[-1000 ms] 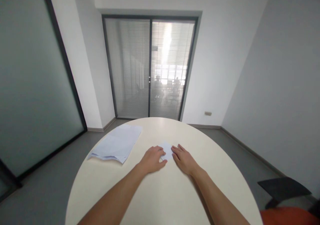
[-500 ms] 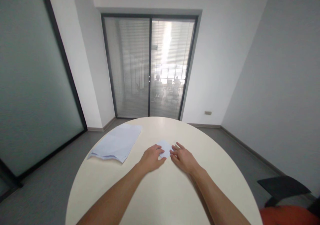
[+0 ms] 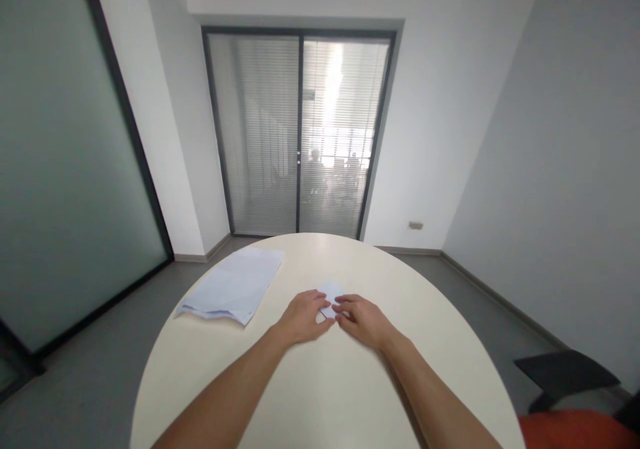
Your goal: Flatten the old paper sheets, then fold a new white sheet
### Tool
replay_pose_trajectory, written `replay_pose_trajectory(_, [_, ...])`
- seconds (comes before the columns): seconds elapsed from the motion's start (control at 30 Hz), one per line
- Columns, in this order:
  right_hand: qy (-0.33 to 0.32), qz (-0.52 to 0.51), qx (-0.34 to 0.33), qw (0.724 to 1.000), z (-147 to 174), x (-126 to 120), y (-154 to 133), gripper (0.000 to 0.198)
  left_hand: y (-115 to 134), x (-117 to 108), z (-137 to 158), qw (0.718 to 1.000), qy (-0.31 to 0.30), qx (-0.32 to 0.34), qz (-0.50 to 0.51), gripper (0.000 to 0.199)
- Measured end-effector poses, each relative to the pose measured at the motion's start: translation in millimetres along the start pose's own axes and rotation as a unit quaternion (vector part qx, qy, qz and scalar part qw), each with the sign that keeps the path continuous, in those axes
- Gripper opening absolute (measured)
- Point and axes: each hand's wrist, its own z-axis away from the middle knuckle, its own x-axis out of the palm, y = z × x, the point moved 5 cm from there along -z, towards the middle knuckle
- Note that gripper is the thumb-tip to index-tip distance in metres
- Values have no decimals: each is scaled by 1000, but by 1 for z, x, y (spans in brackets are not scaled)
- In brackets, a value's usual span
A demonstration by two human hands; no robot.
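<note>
A small piece of folded white paper (image 3: 331,289) lies on the table between my hands, partly covered by my fingers. My left hand (image 3: 304,317) holds its left side, fingertips on the paper and thumb at the near edge. From the right, my right hand (image 3: 364,320) grips the paper's near right side with bent fingers drawn together. The fingertips of both hands almost meet at the near corner. Exactly how the paper is folded is too small to make out.
A stack of larger white sheets (image 3: 233,282) lies on the left of the round cream table (image 3: 320,396), its near edge uneven. A chair with a black armrest (image 3: 567,372) and red seat (image 3: 580,430) stands at the right. Beyond the table is a glass door with blinds (image 3: 265,136).
My right hand has moved left onto the paper, and its spread fingers have drawn together. My left hand has hardly moved, its thumb slightly farther right. The sheets stay put.
</note>
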Motion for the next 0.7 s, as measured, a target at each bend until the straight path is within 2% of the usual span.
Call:
replay_pose_trajectory(0.23, [15, -22, 5, 1000, 0, -5, 6, 37, 1, -1, -1, 999, -4, 26, 27, 36])
replay_pose_trajectory(0.4, [22, -31, -6, 999, -1, -5, 9, 43, -9, 4, -4, 999, 10, -3, 48, 27])
replay_pose_trajectory(0.7, [18, -17, 41, 999, -2, 1, 20, 39, -13, -3, -5, 998, -2, -43, 50, 20])
